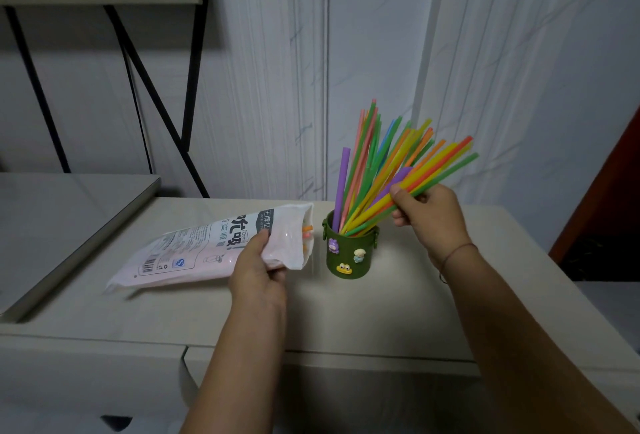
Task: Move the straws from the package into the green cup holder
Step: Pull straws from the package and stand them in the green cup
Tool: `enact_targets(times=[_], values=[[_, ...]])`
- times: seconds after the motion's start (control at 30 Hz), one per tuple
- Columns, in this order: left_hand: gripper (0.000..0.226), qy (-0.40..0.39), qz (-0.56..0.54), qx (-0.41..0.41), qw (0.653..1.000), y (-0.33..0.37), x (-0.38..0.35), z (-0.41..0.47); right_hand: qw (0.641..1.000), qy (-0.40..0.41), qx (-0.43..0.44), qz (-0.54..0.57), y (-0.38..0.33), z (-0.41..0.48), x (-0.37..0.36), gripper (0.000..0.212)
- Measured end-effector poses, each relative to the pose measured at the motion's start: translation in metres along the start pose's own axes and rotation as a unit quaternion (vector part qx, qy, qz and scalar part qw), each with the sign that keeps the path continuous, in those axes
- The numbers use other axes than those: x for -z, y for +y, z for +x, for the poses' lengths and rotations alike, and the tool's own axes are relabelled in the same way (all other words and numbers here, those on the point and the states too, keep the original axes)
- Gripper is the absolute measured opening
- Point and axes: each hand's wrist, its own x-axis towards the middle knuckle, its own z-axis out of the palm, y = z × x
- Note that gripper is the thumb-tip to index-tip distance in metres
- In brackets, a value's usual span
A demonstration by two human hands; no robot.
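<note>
One bag (207,250), one green cup (346,243). Two hands: left hand (258,267), right hand (429,215). Three little figures (344,269) on the cup. The straws (381,170) in it: dozens, too bunched to count. Two orange tips (307,228) in the bag.

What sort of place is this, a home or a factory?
Most likely a room in a home: a pale cabinet top stands against a marble-patterned wall, and a green cup holder with cartoon figures holds coloured straws.

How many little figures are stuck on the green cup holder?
3: purple figure upper left, pale figure right, yellow frog lowest. More may hide behind.
</note>
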Motion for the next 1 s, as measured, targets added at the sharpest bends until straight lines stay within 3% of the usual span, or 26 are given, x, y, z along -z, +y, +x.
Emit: enact_targets(times=[0.1,0.23,0.43,0.7,0.8,1.0], values=[[0.034,0.007,0.005,-0.006,1.0,-0.001,0.0,0.0,0.999,-0.022,-0.016,-0.016,0.004,0.0,-0.009,0.019],[0.019,0.004,0.016,0.002,1.0,-0.001,-0.001,-0.001,0.998,-0.036,-0.036,-0.03,0.01,-0.002,-0.018,0.022],[0.039,0.012,0.009,-0.004,1.0,-0.002,-0.002,-0.002,0.996,-0.057,-0.064,-0.008,0.015,-0.003,-0.022,0.02],[0.047,0.013,0.008,0.002,1.0,0.0,-0.002,-0.004,0.994,0.02,-0.052,0.098,0.01,-0.001,-0.007,0.017],[0.048,0.013,0.011,0.0,1.0,0.0,-0.002,-0.005,0.995,0.048,-0.031,0.078,0.01,-0.001,-0.006,0.008],[0.052,0.012,0.006,0.003,1.0,-0.002,-0.001,-0.004,0.999,0.025,-0.041,0.022,0.01,-0.003,-0.014,0.019]])
